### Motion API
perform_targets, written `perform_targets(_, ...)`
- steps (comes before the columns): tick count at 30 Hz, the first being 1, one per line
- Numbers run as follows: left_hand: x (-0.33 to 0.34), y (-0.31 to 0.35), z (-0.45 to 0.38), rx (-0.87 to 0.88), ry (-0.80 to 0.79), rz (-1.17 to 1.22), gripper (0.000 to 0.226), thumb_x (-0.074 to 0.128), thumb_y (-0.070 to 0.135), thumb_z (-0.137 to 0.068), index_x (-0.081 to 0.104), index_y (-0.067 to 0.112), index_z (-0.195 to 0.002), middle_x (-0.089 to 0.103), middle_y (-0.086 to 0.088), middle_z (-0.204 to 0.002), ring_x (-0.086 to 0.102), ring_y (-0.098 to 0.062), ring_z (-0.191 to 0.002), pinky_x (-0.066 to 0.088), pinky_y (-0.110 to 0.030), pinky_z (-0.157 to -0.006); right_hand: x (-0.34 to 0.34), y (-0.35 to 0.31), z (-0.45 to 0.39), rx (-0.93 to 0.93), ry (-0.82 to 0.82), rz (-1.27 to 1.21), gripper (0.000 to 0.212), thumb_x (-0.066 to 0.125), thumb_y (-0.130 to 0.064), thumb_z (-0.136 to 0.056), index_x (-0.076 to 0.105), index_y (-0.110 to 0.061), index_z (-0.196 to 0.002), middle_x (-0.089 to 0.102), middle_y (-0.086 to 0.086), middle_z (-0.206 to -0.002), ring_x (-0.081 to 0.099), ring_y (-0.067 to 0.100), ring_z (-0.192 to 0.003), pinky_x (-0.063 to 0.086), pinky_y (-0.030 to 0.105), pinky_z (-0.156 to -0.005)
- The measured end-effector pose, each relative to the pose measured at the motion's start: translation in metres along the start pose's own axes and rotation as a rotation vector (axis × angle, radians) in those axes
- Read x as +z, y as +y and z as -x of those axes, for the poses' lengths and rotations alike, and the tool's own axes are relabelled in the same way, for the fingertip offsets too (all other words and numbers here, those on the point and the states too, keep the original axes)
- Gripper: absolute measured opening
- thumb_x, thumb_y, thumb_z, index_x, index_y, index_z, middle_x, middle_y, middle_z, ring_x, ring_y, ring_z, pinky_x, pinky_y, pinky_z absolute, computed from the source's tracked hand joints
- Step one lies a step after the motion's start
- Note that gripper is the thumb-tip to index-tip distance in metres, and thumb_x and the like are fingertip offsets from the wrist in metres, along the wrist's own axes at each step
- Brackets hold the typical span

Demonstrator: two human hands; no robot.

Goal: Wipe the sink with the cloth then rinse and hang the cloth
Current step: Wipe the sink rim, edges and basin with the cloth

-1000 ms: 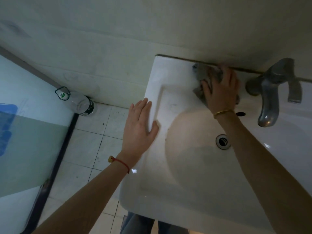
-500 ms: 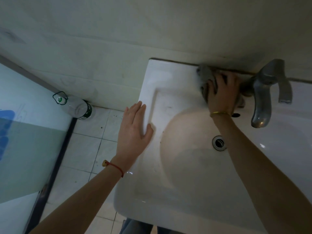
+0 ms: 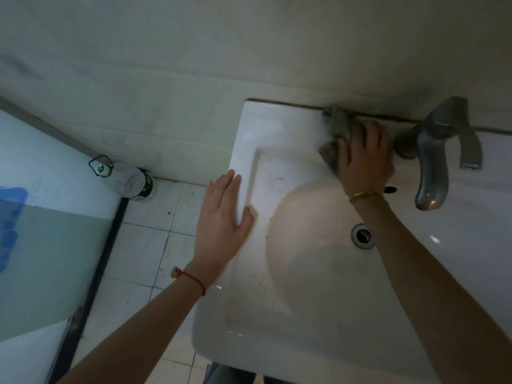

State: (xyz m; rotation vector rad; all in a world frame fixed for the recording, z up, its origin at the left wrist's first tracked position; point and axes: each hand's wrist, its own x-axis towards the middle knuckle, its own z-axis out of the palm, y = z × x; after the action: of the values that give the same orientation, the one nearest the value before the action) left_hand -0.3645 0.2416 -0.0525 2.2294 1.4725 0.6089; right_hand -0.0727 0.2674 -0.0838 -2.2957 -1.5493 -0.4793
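The white sink (image 3: 277, 325) fills the right half of the head view. On its back ledge, just left of the metal faucet (image 3: 432, 162), lies a grey cloth (image 3: 333, 126). My right hand (image 3: 364, 153) presses down on the cloth with its fingers spread flat over it, and most of the cloth is hidden beneath the hand. Over on the sink's left rim, my left hand (image 3: 224, 214) rests flat with straight fingers, holding nothing.
The drain (image 3: 361, 235) sits in the basin bottom. A plastic bottle (image 3: 127, 180) stands on the tiled floor (image 3: 149, 245) by the wall. A glass panel with a dark frame (image 3: 41, 245) runs along the left. The wall (image 3: 249, 51) meets the sink's back edge.
My right hand with the cloth has slid right along the back ledge toward the faucet base. My left hand has kept its place on the left rim.
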Motion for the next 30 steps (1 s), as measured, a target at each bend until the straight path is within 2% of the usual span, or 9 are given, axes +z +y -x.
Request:
perform_targets(3,0.000,0.000,0.000,0.007,0.007,-0.012,0.054,0.059,0.021,-0.094,0.045,0.003,-0.143,0.042,-0.008,-0.152,0.033,-0.018,-0.145,0.016,-0.036,-0.125,0.004,-0.048,-0.008,0.044,-0.032,-0.015,0.044,0.041,-0.034,-0.098,0.053,-0.008,-0.132,0.053,0.021,-0.131,0.050,0.039,-0.121,0.045,0.045,-0.096)
perform_targets(7,0.000,-0.003,0.000,0.011,0.005,-0.015,0.055,0.060,0.022,-0.094,0.045,0.003,-0.143,0.042,-0.008,-0.152,0.034,-0.020,-0.144,0.015,-0.036,-0.125,0.014,-0.101,-0.024,-0.416,-0.076,-0.142,0.047,0.042,-0.036,-0.097,0.054,-0.010,-0.134,0.059,0.017,-0.126,0.055,0.035,-0.115,0.045,0.041,-0.096)
perform_targets(9,0.000,-0.002,0.000,0.009,-0.001,-0.014,0.056,0.060,0.023,-0.094,0.044,0.004,-0.144,0.041,-0.007,-0.152,0.033,-0.019,-0.145,0.015,-0.036,-0.125,0.015,-0.089,-0.029,-0.494,-0.098,-0.150,0.048,0.040,-0.040,-0.100,0.052,-0.012,-0.137,0.058,0.014,-0.127,0.053,0.034,-0.116,0.042,0.041,-0.098)
perform_targets(14,-0.001,-0.001,0.001,0.002,-0.001,-0.010,0.056,0.058,0.023,-0.095,0.043,0.005,-0.145,0.040,-0.006,-0.153,0.032,-0.018,-0.145,0.016,-0.037,-0.125,0.005,0.007,0.001,-0.062,-0.045,-0.090,0.047,0.035,-0.038,-0.103,0.051,-0.007,-0.134,0.051,0.021,-0.131,0.047,0.039,-0.122,0.040,0.047,-0.101)
perform_targets(17,0.000,0.000,0.000,-0.004,0.004,-0.009,0.055,0.059,0.020,-0.094,0.044,0.003,-0.144,0.041,-0.008,-0.152,0.032,-0.020,-0.145,0.021,-0.041,-0.124,0.002,0.006,0.001,0.132,-0.004,-0.038,0.044,0.036,-0.035,-0.103,0.053,-0.006,-0.131,0.052,0.020,-0.132,0.048,0.039,-0.120,0.044,0.047,-0.097)
perform_targets(19,0.000,0.000,-0.001,-0.005,0.004,-0.007,0.055,0.060,0.019,-0.092,0.045,0.003,-0.143,0.042,-0.009,-0.151,0.032,-0.020,-0.144,0.023,-0.043,-0.123,0.007,-0.023,-0.008,0.080,-0.009,-0.029,0.041,0.043,-0.032,-0.099,0.055,-0.006,-0.129,0.054,0.020,-0.130,0.051,0.039,-0.118,0.045,0.045,-0.095)
perform_targets(25,-0.001,0.000,0.000,-0.013,-0.008,-0.016,0.056,0.060,0.022,-0.093,0.044,0.005,-0.144,0.040,-0.007,-0.153,0.029,-0.017,-0.145,0.018,-0.038,-0.125,0.015,-0.118,-0.032,-0.569,-0.017,-0.215,0.046,0.045,-0.034,-0.093,0.060,-0.008,-0.128,0.063,0.014,-0.121,0.049,0.028,-0.114,0.039,0.036,-0.100)
perform_targets(27,-0.001,0.000,0.000,-0.010,-0.005,-0.013,0.057,0.061,0.022,-0.093,0.043,0.005,-0.145,0.040,-0.006,-0.153,0.028,-0.016,-0.145,0.019,-0.039,-0.125,0.013,-0.094,-0.031,-0.585,-0.018,-0.144,0.049,0.041,-0.039,-0.095,0.057,-0.010,-0.131,0.062,0.014,-0.122,0.055,0.031,-0.113,0.043,0.037,-0.098)
perform_targets(30,-0.001,-0.001,0.000,-0.003,-0.002,0.001,0.056,0.061,0.020,-0.093,0.044,0.005,-0.144,0.041,-0.007,-0.153,0.030,-0.016,-0.145,0.021,-0.041,-0.124,0.013,-0.037,-0.018,-0.333,-0.014,-0.081,0.049,0.036,-0.042,-0.101,0.051,-0.011,-0.135,0.056,0.019,-0.127,0.054,0.037,-0.114,0.044,0.042,-0.097)
